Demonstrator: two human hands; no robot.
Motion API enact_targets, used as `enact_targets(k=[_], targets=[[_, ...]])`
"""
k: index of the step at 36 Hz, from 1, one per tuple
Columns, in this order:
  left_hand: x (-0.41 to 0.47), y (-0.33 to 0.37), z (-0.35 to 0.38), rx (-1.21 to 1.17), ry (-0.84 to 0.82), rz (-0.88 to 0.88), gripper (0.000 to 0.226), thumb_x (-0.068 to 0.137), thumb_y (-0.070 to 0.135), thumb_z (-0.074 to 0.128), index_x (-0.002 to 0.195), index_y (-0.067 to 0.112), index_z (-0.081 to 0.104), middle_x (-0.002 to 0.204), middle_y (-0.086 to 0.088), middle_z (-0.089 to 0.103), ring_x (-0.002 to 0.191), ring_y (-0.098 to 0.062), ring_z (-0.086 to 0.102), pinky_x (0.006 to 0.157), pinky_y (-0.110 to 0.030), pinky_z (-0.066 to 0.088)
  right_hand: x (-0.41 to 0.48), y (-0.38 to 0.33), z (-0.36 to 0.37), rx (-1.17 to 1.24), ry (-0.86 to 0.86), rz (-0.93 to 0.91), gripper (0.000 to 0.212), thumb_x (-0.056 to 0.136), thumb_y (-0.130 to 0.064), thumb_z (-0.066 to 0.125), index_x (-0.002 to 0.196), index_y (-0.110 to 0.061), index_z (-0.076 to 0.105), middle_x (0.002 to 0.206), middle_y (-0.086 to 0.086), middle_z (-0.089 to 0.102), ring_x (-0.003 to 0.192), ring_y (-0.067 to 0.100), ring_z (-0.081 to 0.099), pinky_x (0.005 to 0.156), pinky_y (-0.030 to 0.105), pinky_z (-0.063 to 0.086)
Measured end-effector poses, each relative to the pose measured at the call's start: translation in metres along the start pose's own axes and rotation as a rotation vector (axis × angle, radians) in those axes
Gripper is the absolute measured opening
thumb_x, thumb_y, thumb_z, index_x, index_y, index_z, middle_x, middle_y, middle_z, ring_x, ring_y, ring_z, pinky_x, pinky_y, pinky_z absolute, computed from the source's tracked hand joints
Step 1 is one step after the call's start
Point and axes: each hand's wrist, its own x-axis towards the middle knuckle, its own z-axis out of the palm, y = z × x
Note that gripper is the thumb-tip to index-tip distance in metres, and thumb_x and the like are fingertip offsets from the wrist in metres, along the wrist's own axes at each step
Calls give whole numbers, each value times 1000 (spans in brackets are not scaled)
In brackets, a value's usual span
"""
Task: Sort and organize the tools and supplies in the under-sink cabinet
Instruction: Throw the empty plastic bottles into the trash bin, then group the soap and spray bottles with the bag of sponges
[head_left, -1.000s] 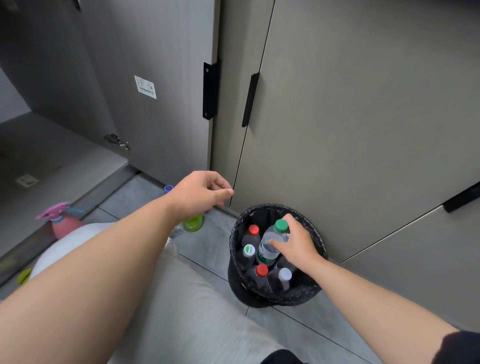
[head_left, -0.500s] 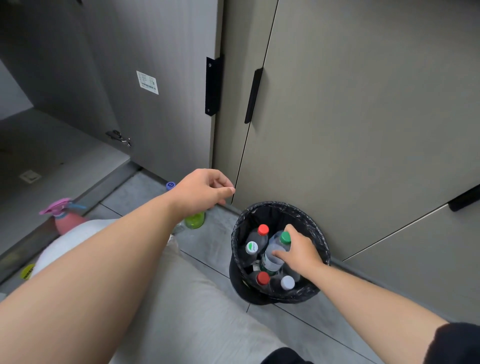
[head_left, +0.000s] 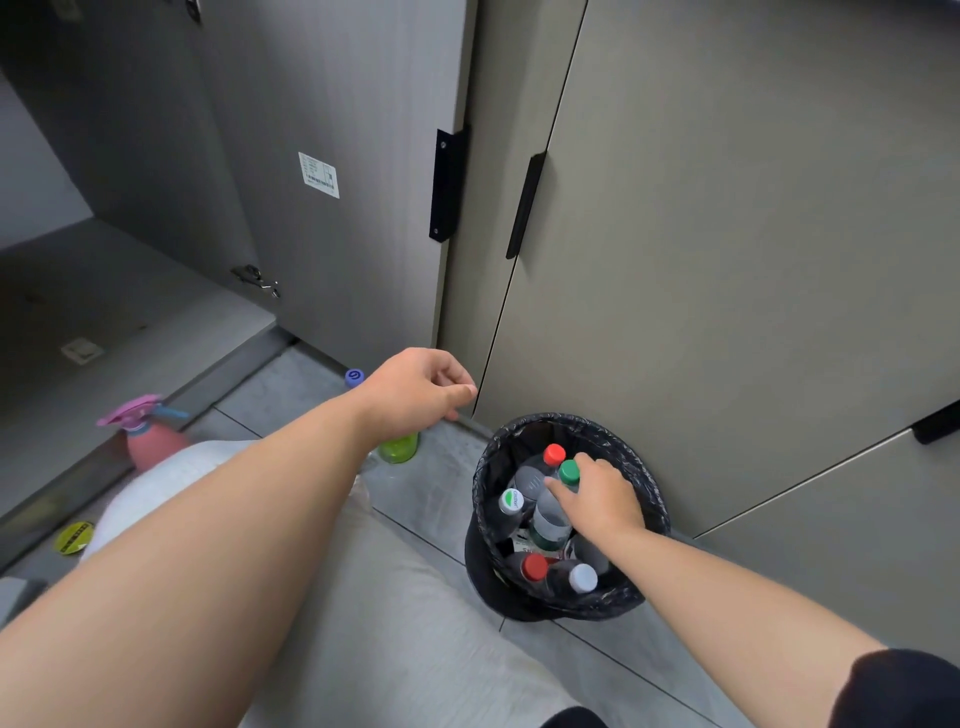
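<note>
Grey tiled floor (head_left: 431, 486) in front of grey-beige cabinet doors (head_left: 727, 260) with black bar handles; one door (head_left: 322, 208) on the left stands open. On the floor, just in front of the closed doors, sits a round black bin lined with a black plastic bag (head_left: 524, 427), packed with upright plastic bottles. The right grip (head_left: 597, 501) reaches down into the bin, grasping the clear plastic bottle with the green cap (head_left: 548, 519) at its shoulder. The cap shows just above the fingers and the labelled body below them; the thumb is hidden. The left grip (head_left: 415, 389) hovers near the bottom edge of the doors, fingers loosely curled, nothing visible in them. A yellow-green bottle (head_left: 399, 448) lies on the floor below it, and a pink spray bottle (head_left: 150, 441) stands further left. Risks, as judged: the bin looks crowded, so the green-capped bottle may wedge against the red-capped bottle (head_left: 554, 453) beside it and sit proud of the rim. A hard downward push could tip the light bin or drag the bag liner inward. The smooth plastic could also slide through the fingers.
</note>
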Motion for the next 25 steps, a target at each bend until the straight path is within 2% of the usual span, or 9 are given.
enact_targets(k=[6, 10, 12, 13, 15, 17, 21, 25], targets=[[3, -6, -1, 5, 13, -2, 9, 96, 23, 65, 91, 20, 72, 89, -5, 73, 74, -8, 75, 64, -24, 54, -5, -2, 2, 118, -27, 76, 31, 92, -50, 60, 97, -23, 46, 103, 3, 52, 91, 31, 60, 73, 35, 48], [5, -11, -2, 38, 7, -12, 9, 94, 24, 65, 88, 23, 71, 83, 2, 73, 74, -8, 75, 63, -23, 50, -2, -5, -9, -95, -129, 130, 40, 93, -44, 56, 119, -17, 41, 124, 10, 52, 106, 36, 61, 72, 38, 45], [5, -12, -2, 77, 1, -18, 9, 93, 24, 64, 86, 24, 71, 82, 1, 75, 77, -11, 75, 69, -27, 55, -2, -10, -15, -222, -158, 130, 51, 91, -46, 59, 128, -18, 38, 134, 10, 42, 118, 33, 53, 74, 39, 45], [5, -13, -2, 93, -2, -23, 9, 92, 24, 64, 86, 24, 71, 82, 1, 76, 78, -11, 74, 73, -28, 57, -2, -12, -17, -282, -139, 117, 54, 90, -48, 59, 131, -19, 39, 135, 9, 39, 123, 31, 46, 80, 39, 46], [3, -12, -4, 117, -5, -31, 9, 91, 23, 63, 87, 24, 71, 83, 3, 76, 77, -9, 74, 78, -30, 59, -3, -20, -23, -383, -32, 59, 52, 88, -51, 57, 128, -20, 45, 132, 8, 41, 124, 29, 40, 93, 39, 44], [1, -12, -6, 134, 1, -38, 9, 92, 24, 62, 88, 24, 70, 85, 6, 75, 78, -9, 74, 83, -32, 60, -3, -32, -31, -394, 62, -18, 46, 88, -50, 56, 122, -22, 48, 124, 6, 44, 118, 27, 41, 95, 39, 43], [-4, -10, -10, 169, 11, -52, 10, 93, 25, 60, 92, 24, 70, 91, 8, 72, 90, -14, 71, 88, -35, 58, 2, -62, -46, -199, 149, -243, 30, 88, -42, 56, 113, -25, 52, 111, -3, 42, 108, 22, 40, 90, 36, 45], [-7, -16, -35, 213, 2, -112, 10, 94, 30, 63, 96, 24, 70, 94, 5, 72, 92, -17, 68, 82, -29, 55, 10, -107, -58, 65, 176, -524, 26, 89, -32, 63, 113, -27, 56, 108, -8, 41, 108, 16, 39, 89, 31, 43]])
